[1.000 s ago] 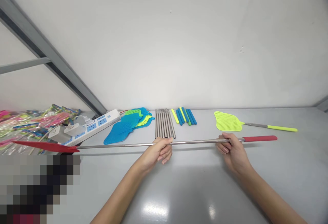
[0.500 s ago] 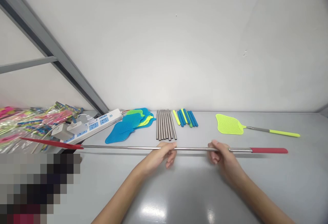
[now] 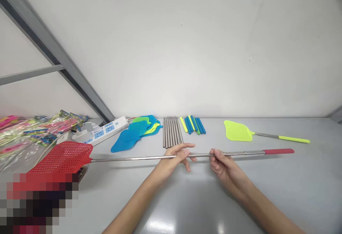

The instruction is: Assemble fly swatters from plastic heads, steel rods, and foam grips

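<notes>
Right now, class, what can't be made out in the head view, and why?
All in the head view:
Red swatter, lower edge: behind pixelation.
Tubes, some near ends: behind the left hand.
Green head, near part: under a blue head.
Bags, any print: too small.
Left forearm: cut by bottom edge.

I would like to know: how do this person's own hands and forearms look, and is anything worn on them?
The left hand and right hand are ungloved. The left forearm and right forearm show no sleeve, watch, bracelet or clear marking; no ring is visible.
</notes>
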A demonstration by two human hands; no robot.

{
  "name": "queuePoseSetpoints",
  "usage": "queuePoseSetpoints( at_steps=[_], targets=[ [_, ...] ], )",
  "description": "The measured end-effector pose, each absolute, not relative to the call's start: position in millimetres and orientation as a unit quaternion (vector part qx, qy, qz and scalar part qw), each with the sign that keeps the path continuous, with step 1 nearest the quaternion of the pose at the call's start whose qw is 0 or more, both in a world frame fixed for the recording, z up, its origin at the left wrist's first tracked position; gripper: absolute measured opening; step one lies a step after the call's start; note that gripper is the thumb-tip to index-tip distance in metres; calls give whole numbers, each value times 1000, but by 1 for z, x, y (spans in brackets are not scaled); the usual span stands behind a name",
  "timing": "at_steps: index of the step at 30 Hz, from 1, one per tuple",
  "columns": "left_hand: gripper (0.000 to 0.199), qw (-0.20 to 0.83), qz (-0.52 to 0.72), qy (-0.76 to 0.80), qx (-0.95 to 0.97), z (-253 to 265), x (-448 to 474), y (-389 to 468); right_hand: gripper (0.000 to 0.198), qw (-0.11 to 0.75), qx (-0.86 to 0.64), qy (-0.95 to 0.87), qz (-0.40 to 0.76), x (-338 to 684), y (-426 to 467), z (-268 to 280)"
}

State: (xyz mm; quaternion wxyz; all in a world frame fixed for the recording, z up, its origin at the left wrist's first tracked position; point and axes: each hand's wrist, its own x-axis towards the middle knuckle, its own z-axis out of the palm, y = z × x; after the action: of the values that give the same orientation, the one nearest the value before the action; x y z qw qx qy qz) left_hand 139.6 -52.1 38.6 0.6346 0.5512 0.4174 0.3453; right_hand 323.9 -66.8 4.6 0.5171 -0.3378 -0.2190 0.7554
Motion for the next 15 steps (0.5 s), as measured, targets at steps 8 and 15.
queuePoseSetpoints(
  at_steps=[8,15],
  targets=[
    [31,594,397,435,548,38,129,-49,7,563,-249,-164,770,334,-61,0],
    [28,607,358,387,594,36,138,-54,24,450,-289,-356,766,320,-77,7]
  ],
)
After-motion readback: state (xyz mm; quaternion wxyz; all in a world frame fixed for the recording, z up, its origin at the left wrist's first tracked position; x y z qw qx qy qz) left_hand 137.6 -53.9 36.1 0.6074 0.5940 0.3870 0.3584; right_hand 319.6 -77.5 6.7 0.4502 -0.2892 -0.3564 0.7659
